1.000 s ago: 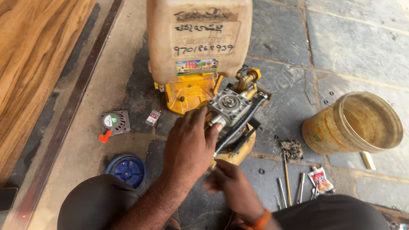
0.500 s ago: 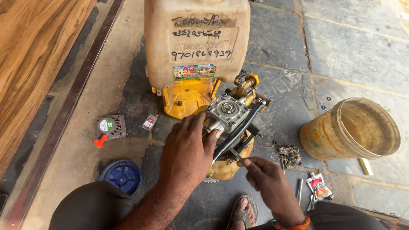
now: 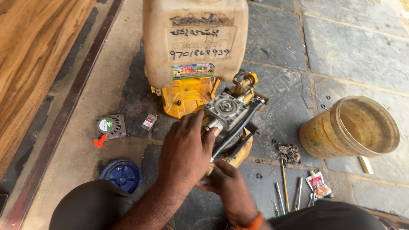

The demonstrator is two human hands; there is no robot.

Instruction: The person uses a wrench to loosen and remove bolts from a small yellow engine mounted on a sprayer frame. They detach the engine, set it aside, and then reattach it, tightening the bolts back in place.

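Two hands on the pump (image 3: 228,111) below the tank (image 3: 195,40): left hand (image 3: 184,150) clamped over its near side, right hand (image 3: 228,187) pinching underneath. A slip could tip the sprayer or scatter tools (image 3: 283,194) near the bucket (image 3: 351,127).

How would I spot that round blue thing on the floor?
Start at the big cream tank and go down and left past the grey starter cover. The blue lid lies flat beside the person's knee, the only blue, round thing there.
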